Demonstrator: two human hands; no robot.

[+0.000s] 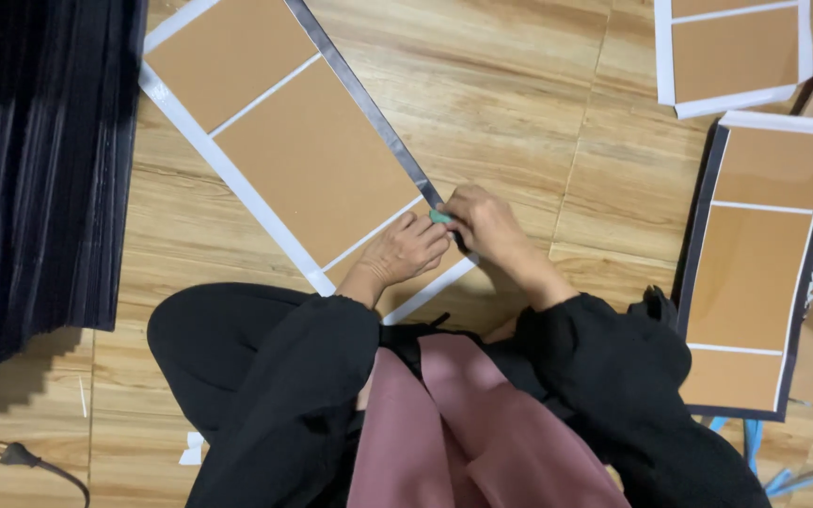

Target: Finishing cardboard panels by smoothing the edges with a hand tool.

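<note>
Person sits on a wood-plank floor (510,94), black sleeves and a dusty-pink garment (463,433) over the lap at the bottom edge of the view. Main item: a long board (303,150) made of brown cardboard panels mounted on a white sheet, white strips showing between panels, lying diagonally on the floor from the upper left down to the person's knees. Its left long edge has a white border; its right long edge shows a dark strip (359,94) folded over it. Left hand (406,249) lies flat, fingers closed together, pressing on the board's nearest panel close to its lower corner. Right hand (486,226) is curled narrow, pinching a small green tool (439,216) against the dark strip at the board's right edge; the two hands are just beside each other, fingertips nearly touching. A second board (755,273) of the same kind, three brown panels with a dark outer border, lies lengthwise along the right side of the floor, well apart from the hands. A third one (736,52), white-bordered, sits at the top right corner, cut by the frame. Pleated dark fabric (39,169) fills the left edge. A black plug with cord (21,458) lies at the bottom left corner. Blue strips (755,442) poke out at the bottom right, partly hidden.
</note>
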